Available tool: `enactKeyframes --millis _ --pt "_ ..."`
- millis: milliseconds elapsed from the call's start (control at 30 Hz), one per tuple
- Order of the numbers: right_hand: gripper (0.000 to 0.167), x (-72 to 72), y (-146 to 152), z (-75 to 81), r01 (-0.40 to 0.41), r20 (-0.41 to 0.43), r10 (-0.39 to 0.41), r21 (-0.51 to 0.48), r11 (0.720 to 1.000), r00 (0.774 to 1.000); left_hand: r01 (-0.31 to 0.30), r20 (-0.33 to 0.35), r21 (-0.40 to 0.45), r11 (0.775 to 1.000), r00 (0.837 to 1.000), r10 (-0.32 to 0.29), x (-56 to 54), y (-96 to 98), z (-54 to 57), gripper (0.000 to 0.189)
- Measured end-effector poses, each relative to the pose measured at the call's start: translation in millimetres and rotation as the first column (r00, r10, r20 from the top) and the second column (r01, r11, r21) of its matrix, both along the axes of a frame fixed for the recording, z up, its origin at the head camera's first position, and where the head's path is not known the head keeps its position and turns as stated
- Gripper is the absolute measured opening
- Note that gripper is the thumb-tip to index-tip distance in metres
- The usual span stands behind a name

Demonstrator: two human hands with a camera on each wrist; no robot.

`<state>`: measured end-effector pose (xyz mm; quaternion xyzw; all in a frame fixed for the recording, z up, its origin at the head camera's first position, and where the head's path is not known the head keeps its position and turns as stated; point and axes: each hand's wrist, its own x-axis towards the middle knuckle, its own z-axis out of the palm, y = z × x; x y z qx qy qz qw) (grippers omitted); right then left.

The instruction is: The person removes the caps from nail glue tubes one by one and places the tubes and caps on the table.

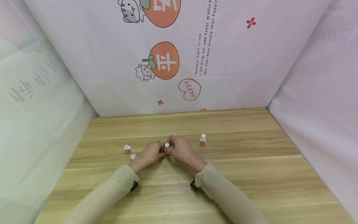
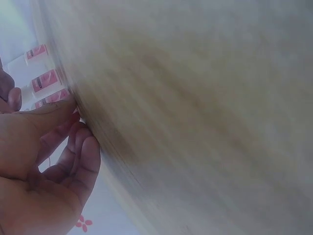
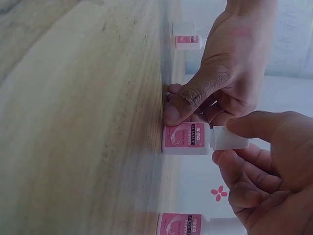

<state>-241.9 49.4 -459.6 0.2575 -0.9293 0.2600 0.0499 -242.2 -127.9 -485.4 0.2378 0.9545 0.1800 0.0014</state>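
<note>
Both hands meet over a small nail glue bottle (image 3: 186, 139) with a pink label, upright on the wooden table. My right hand (image 1: 181, 148) pinches its white cap (image 3: 231, 138) between thumb and fingers. My left hand (image 1: 152, 151) has its thumb and curled fingers low at the bottle's side, thumb tip against the body. In the left wrist view, a second pink label (image 2: 57, 96) shows right beside the left thumb, close to the bottle, with the rest hidden by the hand.
Another white-capped nail glue bottle (image 1: 202, 140) stands to the right. Left of the hands is one more bottle (image 1: 127, 149), with a small white piece (image 1: 132, 156) near the left wrist. A printed cloth (image 1: 223, 62) rises behind the wooden table (image 1: 251, 174), with white cloth on both sides.
</note>
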Motion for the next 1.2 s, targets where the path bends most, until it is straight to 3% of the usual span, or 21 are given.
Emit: enactKeyframes --millis 300,667,900,1200 --pt "0.018 0.3 0.8 1.5 0.035 0.042 -0.035 -0.001 0.999 0.998 0.004 -0.016 -0.009 1.000 1.000 -0.004 0.4 0.2 -0.3 0.019" --pt "0.015 -0.4 1.0 1.6 0.013 0.001 -0.013 0.011 1.000 1.000 -0.006 0.008 0.005 1.000 1.000 0.006 0.6 1.0 2.5 0.019" --pt "0.015 -0.5 0.8 0.3 0.022 0.008 -0.022 -0.005 1.000 1.000 -0.008 -0.009 0.005 1.000 1.000 0.008 1.5 0.4 1.4 0.016" --pt "0.015 -0.3 -0.1 1.1 0.030 0.030 -0.030 -0.005 1.000 0.999 -0.011 0.018 0.013 1.000 1.000 0.011 1.5 0.6 2.4 0.017"
